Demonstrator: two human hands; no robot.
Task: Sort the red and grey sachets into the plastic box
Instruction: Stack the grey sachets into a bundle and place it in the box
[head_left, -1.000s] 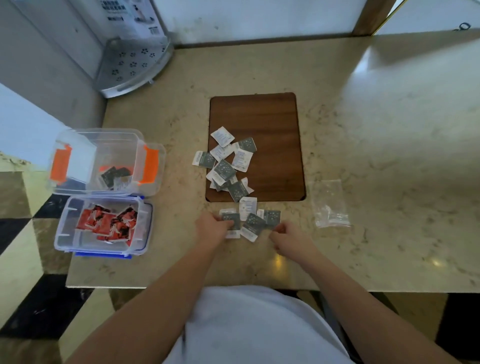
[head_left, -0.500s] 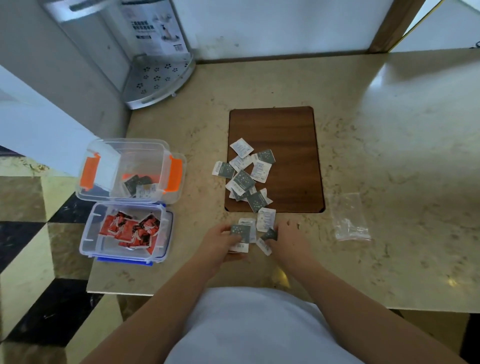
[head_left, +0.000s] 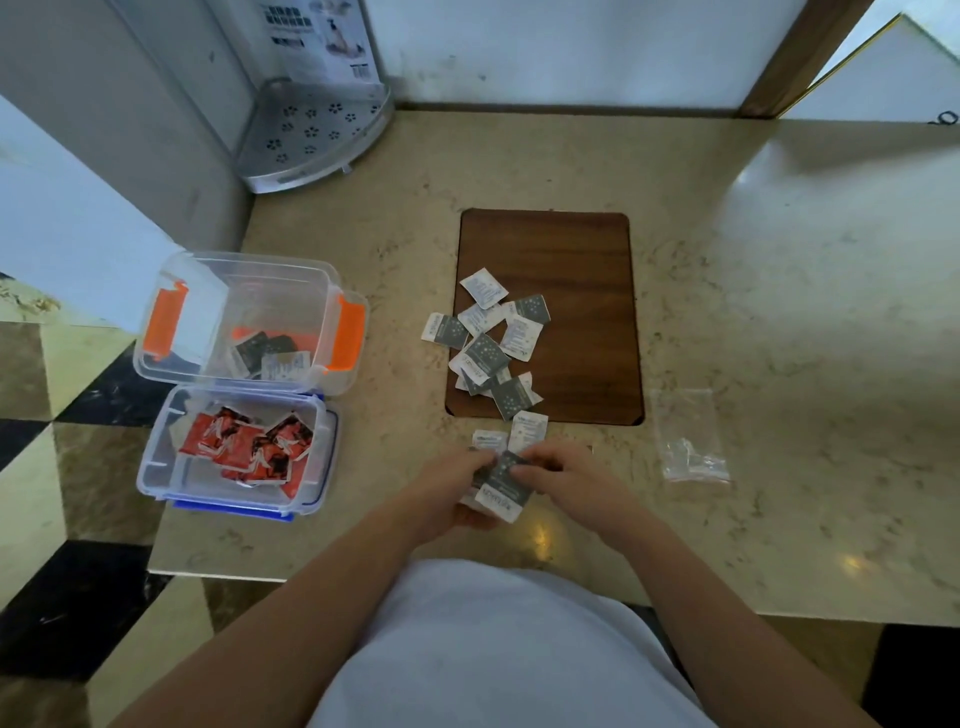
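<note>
A beige marble worktop (head_left: 779, 312) fills most of the view. A dark wooden board (head_left: 571, 260) lies flat near its middle. To the right of the board, well apart from it, lies a small clear plastic bag (head_left: 691, 441), crumpled and possibly empty. In the far left corner stands a grey perforated corner shelf (head_left: 317, 140) with a printed card (head_left: 322, 41) behind it. Left of the worktop is a chequered floor (head_left: 62, 467).

Counter (head_left: 779, 312): polished, glossy veined stone. Inset panel (head_left: 571, 249): matt brown wood grain. Boxes (head_left: 244, 291): clear smooth plastic, orange clips. Corner rack (head_left: 311, 130), 11 o'clock: perforated brushed metal. Bag (head_left: 691, 441), 3 o'clock: crinkled transparent film.
</note>
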